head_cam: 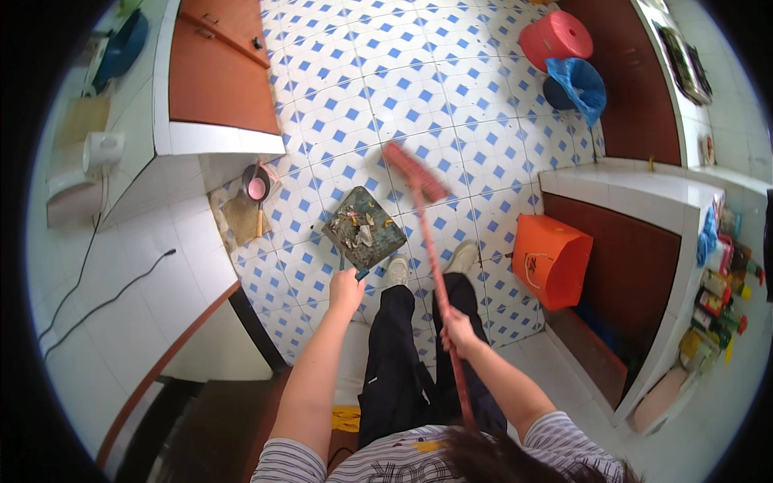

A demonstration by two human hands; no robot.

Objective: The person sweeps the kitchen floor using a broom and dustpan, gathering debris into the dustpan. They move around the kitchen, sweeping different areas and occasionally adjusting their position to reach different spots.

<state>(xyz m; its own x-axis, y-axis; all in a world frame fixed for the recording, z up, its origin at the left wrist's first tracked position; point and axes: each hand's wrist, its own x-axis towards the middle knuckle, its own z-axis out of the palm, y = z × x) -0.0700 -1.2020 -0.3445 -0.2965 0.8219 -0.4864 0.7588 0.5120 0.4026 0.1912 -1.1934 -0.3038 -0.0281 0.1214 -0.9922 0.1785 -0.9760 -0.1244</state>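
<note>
My left hand is closed around the handle of a dark dustpan, whose flat pan lies low over the tiled floor in front of my feet. Grey debris and small coloured scraps are heaped in the pan. In my right hand is the long red stick of a broom. The broom's red head is slightly blurred and rests at or just above the floor, ahead and to the right of the dustpan, apart from it. The stick's upper end runs back to my body.
An orange paper bag stands against the right cabinet. Further ahead on the right are a red plastic stool or bucket and a bin with a blue bag. A black pan lies by the left counter. White counters flank both sides.
</note>
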